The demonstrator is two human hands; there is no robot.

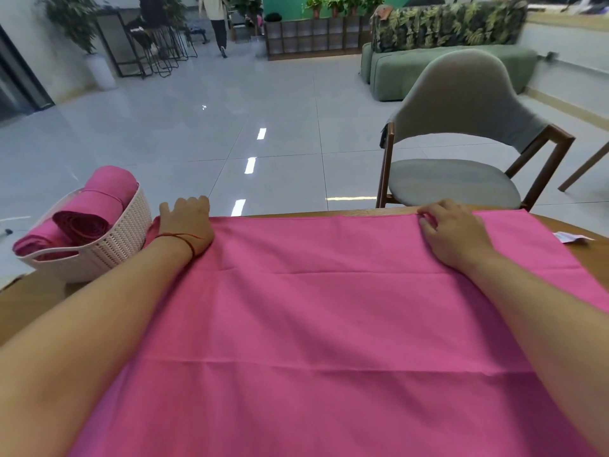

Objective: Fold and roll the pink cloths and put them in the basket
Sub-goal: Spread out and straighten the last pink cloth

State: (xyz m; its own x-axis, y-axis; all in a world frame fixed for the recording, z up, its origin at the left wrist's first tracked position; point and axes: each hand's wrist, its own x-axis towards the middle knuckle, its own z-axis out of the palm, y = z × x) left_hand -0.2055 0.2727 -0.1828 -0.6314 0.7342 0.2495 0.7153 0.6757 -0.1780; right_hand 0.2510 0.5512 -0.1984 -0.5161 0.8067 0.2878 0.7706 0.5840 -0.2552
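Arms reach across pink cloth [329, 324] spread flat on the table [33, 298]. Right hand [454, 234] pinches the cloth's far hem in curled fingers. Left hand [186, 224] lies on its far left corner, fingers bent over the edge, tips hidden, grasp unclear. Basket [112, 249], left of the cloth, holds rolled cloths [99, 206].

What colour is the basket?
White, with a woven pattern; the head view shows the basket best.

A grey chair [461, 140] stands beyond the wooden table [29, 301], a green sofa [412, 70] farther back; a white paper slip [570, 238] lies near the table's right edge
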